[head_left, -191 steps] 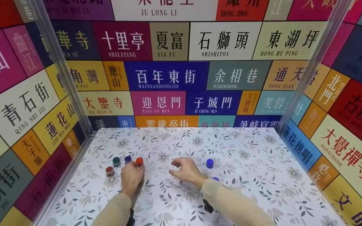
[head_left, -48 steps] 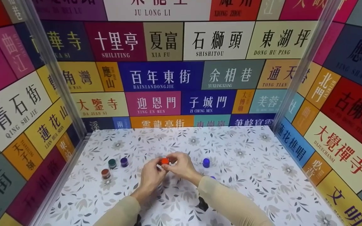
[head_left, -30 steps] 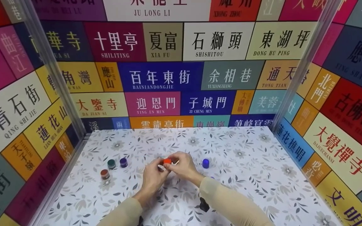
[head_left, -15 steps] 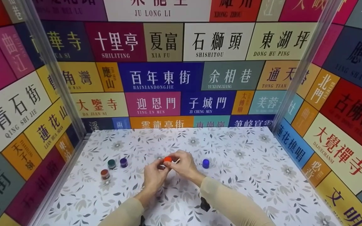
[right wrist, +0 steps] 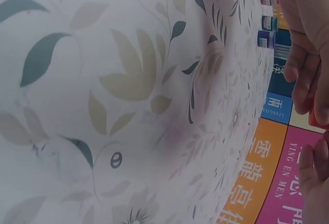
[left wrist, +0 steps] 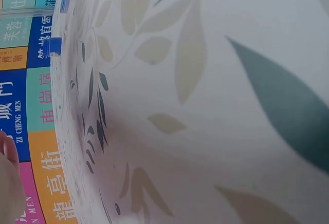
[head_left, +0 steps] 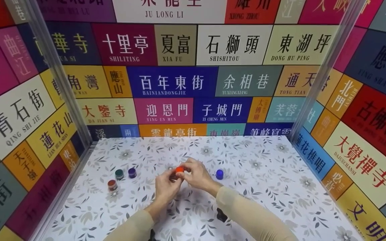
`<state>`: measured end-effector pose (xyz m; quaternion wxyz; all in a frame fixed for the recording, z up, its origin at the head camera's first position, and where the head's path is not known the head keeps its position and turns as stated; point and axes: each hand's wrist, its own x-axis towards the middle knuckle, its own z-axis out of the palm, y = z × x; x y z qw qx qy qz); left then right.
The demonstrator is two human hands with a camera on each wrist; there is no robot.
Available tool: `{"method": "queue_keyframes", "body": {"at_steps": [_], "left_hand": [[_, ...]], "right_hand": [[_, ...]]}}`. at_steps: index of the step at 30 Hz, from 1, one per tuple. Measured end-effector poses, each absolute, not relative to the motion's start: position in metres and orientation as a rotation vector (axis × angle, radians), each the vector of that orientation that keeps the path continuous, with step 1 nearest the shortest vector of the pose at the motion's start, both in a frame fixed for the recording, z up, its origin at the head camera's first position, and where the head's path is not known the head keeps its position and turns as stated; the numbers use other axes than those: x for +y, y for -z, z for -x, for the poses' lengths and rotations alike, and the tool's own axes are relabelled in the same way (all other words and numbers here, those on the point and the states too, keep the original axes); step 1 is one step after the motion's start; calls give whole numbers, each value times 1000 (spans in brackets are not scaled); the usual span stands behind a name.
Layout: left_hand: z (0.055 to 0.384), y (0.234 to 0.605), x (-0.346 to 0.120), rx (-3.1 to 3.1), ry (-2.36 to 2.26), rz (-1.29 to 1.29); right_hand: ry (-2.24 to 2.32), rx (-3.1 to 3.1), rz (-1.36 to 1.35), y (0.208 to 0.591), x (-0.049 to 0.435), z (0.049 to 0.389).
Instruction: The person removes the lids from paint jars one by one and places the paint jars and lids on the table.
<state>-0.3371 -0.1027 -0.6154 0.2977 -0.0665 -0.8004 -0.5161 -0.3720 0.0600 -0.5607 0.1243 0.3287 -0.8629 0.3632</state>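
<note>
A small paint pot with an orange-red lid [head_left: 179, 170] is between both hands near the middle of the table. My left hand [head_left: 167, 185] grips it low from the left, and its fingers hide most of the body. From the right, my right hand [head_left: 198, 174] pinches the lid with thumb and fingers. In the right wrist view only an orange-red sliver of the pot [right wrist: 317, 117] shows between the left hand [right wrist: 308, 34] and the right hand [right wrist: 316, 175]. The left wrist view catches just part of one hand [left wrist: 9, 178] at its edge.
Left of the hands stand a brown pot [head_left: 112, 185], a green pot [head_left: 119, 174] and a purple pot [head_left: 132, 172]. A blue pot [head_left: 219, 174] is on the right; the left wrist view shows another blue pot [left wrist: 65, 2]. Sign-printed walls enclose the flowered table [head_left: 246, 204].
The orange-lidded pot has come from beside the purple pot to the middle, in my left hand. My right hand, empty at first, now pinches its lid. Both hands have lately shifted slightly forward and right.
</note>
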Motion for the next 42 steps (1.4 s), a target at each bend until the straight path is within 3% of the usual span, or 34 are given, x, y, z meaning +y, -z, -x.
{"method": "queue_keyframes", "body": {"at_steps": [21,35,42], "left_hand": [[338,601,-108,-2236,1470,220],[333,607,-105,-2233,1474,230],[331,605,-104,-2239,1440,174]], "right_hand": [[-1114,-2582,-1232,541,74,380],[-1171,-2570,-1220,549,77,377],[-1214,-2483,-1028,556,79,375]]}}
